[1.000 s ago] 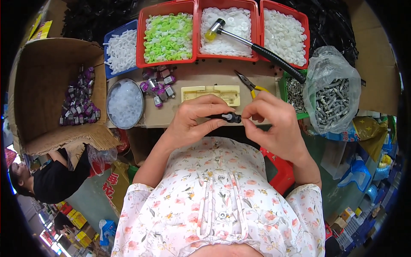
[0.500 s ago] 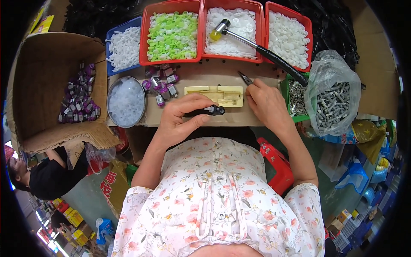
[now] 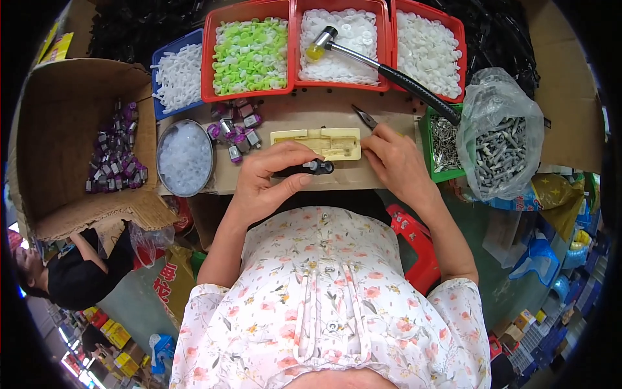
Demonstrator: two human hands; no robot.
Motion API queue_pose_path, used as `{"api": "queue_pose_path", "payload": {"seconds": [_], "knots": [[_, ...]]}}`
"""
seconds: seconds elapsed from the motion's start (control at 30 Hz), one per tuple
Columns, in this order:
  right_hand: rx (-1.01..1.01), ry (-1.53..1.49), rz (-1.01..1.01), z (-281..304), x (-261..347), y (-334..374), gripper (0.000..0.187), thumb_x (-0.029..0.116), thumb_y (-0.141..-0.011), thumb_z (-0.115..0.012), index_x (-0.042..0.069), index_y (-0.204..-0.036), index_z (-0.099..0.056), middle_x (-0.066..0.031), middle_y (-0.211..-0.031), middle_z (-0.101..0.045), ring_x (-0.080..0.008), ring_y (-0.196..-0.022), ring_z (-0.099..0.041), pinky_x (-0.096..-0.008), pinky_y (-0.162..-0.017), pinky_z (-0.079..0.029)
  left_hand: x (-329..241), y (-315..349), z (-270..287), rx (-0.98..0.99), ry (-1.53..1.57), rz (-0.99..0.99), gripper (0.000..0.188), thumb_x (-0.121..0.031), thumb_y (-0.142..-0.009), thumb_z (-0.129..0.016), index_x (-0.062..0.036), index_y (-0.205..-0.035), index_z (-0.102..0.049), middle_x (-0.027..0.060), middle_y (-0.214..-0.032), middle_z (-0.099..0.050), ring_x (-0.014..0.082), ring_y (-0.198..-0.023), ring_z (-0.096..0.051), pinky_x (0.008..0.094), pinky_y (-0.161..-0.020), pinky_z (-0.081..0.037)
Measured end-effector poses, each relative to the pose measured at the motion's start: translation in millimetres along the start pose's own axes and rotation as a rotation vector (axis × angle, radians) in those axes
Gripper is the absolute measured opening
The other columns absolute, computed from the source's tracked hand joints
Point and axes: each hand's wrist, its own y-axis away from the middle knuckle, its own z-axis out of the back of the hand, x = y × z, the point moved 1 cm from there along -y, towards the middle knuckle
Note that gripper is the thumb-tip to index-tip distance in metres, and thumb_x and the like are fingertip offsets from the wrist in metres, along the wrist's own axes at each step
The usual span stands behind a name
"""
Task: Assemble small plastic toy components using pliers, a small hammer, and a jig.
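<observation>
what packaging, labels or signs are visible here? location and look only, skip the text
Cardboard box: left of the bench, open, brown, small purple parts inside.
Clear plastic bag: right of the bench, open top, grey metal pieces inside.
Yellow packet: upper left, behind the box, flat, yellow with print.
Red-lettered panel: below the bench, left of the person, brown with red characters.
Yellow cartons: lower left on the floor, small, stacked.
No screens.

Single head-worn fisheye view, looking steeply down from above the person's chest — forearms enter from the lower edge, with the left hand [image 3: 269,178] and right hand [image 3: 395,162] near frame centre, close to the lens. Beyond the hands the workbench [image 3: 389,178] fills the upper field; straight edges bow toward the dark circular rim. No second view shares the scene.
</observation>
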Motion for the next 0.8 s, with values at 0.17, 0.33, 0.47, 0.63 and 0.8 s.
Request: {"api": "queue_pose_path", "payload": {"seconds": [0.17, 0.33, 0.47, 0.63, 0.8], "knots": [[0.013, 0.071, 0.05, -2.0, -2.4, 1.4, 0.011, 0.006, -0.085, -0.066, 0.005, -0.096, -0.065, -0.0092, -0.091, -0.059, -0.0306, -0.083, -0.061, -0.041, -0.071, -0.046, 2.6, 0.0, -1.1, -0.007, 0.011, -0.01, 0.03, -0.01, -0.083, -0.076, 0.0053, -0.109, -0.07, 0.0144, -0.105, -0.068, 0.0229, -0.101, -0.063, 0.0321, -0.088, -0.047], [0.035, 0.229, 0.015, -7.8, -3.5, 3.3, 0.01, 0.008, -0.082, -0.067, 0.006, -0.091, -0.062, -0.0076, -0.088, -0.056, -0.0282, -0.083, -0.06, -0.0408, -0.071, -0.044, 0.6, -0.4, -2.5, -0.009, 0.018, 0.021, 0.03, -0.01, -0.083, -0.076, 0.0054, -0.109, -0.07, 0.0148, -0.105, -0.068, 0.0227, -0.101, -0.063, 0.0317, -0.088, -0.048], [0.063, 0.312, 0.04, -5.4, 0.2, 1.9, 0.011, 0.008, -0.081, -0.067, 0.006, -0.09, -0.061, -0.0073, -0.087, -0.056, -0.0273, -0.084, -0.06, -0.0408, -0.071, -0.044, 0.7, -0.1, -2.0, -0.015, 0.025, 0.01, 0.03, -0.01, -0.083, -0.076, 0.0053, -0.109, -0.071, 0.0146, -0.105, -0.068, 0.0226, -0.101, -0.063, 0.0318, -0.088, -0.048], [0.015, 0.239, 0.09, 1.3, 0.5, -0.3, 0.011, 0.005, -0.079, -0.068, 0.005, -0.088, -0.061, -0.0077, -0.084, -0.056, -0.0235, -0.076, -0.061, -0.0352, -0.065, -0.044, -0.4, 0.0, -3.0, -0.007, 0.009, 0.008, 0.029, -0.009, -0.083, -0.076, 0.0049, -0.108, -0.071, 0.0146, -0.105, -0.068, 0.0224, -0.101, -0.063, 0.0323, -0.088, -0.048], [-0.073, -0.413, -0.003, 37.6, 42.3, -10.2, 0.008, 0.0, -0.076, -0.067, 0.001, -0.082, -0.062, -0.005, -0.078, -0.055, -0.013, -0.061, -0.054, -0.0269, -0.055, -0.041, -0.4, -3.2, -6.7, 0.011, -0.018, -0.034, 0.026, -0.009, -0.084, -0.074, 0.0039, -0.106, -0.071, 0.0132, -0.103, -0.07, 0.0223, -0.098, -0.064, 0.0328, -0.086, -0.049]]}}
